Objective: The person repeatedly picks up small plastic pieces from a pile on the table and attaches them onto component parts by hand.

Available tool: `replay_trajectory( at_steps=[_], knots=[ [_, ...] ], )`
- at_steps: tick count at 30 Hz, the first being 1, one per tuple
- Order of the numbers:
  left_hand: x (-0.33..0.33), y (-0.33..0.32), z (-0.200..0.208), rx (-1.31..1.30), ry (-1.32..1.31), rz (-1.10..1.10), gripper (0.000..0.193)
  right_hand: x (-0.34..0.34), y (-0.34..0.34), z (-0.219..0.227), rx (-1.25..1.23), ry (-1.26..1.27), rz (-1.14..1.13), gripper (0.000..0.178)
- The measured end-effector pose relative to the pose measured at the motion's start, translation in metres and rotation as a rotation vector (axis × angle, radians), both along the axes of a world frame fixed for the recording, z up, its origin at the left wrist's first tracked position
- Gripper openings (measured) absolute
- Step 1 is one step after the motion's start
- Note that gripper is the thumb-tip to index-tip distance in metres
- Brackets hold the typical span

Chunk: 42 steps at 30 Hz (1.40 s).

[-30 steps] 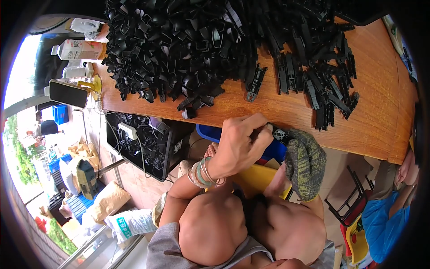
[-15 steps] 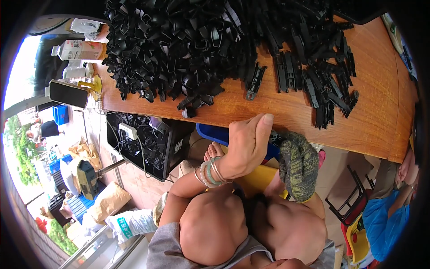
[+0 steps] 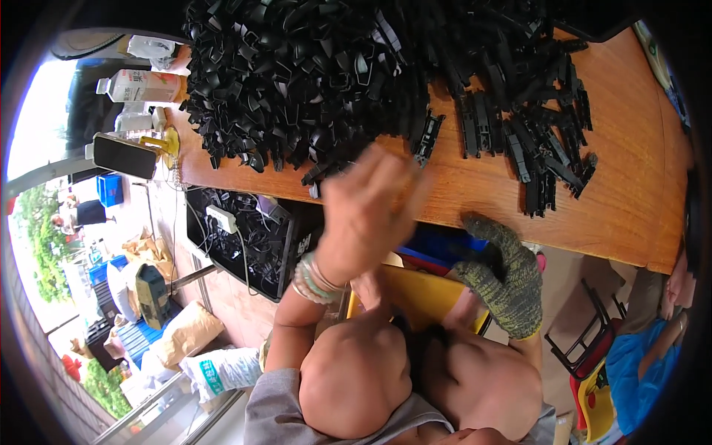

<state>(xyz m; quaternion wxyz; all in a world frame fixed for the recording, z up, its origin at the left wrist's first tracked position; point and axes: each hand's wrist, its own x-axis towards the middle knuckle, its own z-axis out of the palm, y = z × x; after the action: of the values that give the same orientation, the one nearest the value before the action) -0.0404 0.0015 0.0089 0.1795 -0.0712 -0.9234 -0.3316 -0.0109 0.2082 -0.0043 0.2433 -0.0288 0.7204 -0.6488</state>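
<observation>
My left hand (image 3: pixel 371 211) is bare, with bracelets at the wrist, and hovers over the table's front edge beside the pile of small black plastic pieces (image 3: pixel 289 89). Motion smears its fingers, so any grip is hidden. My right hand (image 3: pixel 512 278) wears a grey-green knitted glove, below the table edge near a blue bin (image 3: pixel 437 245). Its thumb and fingers stand apart; a dark blurred shape shows in the gap, too smeared to name. One long black plastic part (image 3: pixel 428 137) lies near the edge, with more long black parts (image 3: pixel 549 148) heaped to its right.
Beneath the table at left is a black crate (image 3: pixel 245 245) of black pieces, with a white power strip (image 3: pixel 221 218) on it. A phone (image 3: pixel 124 156) on a stand and a bottle (image 3: pixel 144 86) are at the left. A yellow container (image 3: pixel 415 293) sits between my legs.
My left hand has moved left and away from the gloved hand, toward the black pile. The gloved fingers have spread from a closed grip. The view has shifted slightly.
</observation>
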Motion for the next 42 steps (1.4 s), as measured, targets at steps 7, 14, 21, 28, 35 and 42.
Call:
replay_trajectory(
  at_steps=[7,14,21,28,35,42],
  knots=[
    [-0.034,-0.013,0.009,-0.633,-0.013,0.01,0.028,-0.004,-0.008,-0.006,0.084,0.064,0.184,0.034],
    [-0.028,-0.018,0.0,-0.528,0.104,-0.041,0.027,-0.008,-0.015,0.001,-0.197,-0.348,0.022,0.031],
    [0.003,0.018,0.012,0.105,-0.013,-0.471,0.031,-0.002,-0.017,0.006,-0.555,-0.698,-0.261,0.035],
    [0.025,0.041,0.0,0.081,-0.291,-0.633,0.034,0.004,0.065,-0.041,-0.34,-0.44,0.3,0.032],
    [0.029,0.056,-0.015,0.051,-0.403,-0.795,0.031,0.045,0.239,-0.168,0.178,-0.312,-0.816,0.03],
    [0.041,0.07,-0.024,-0.029,-0.69,-0.862,0.03,0.038,0.449,-0.343,1.235,0.086,-0.696,0.035]
  ],
)
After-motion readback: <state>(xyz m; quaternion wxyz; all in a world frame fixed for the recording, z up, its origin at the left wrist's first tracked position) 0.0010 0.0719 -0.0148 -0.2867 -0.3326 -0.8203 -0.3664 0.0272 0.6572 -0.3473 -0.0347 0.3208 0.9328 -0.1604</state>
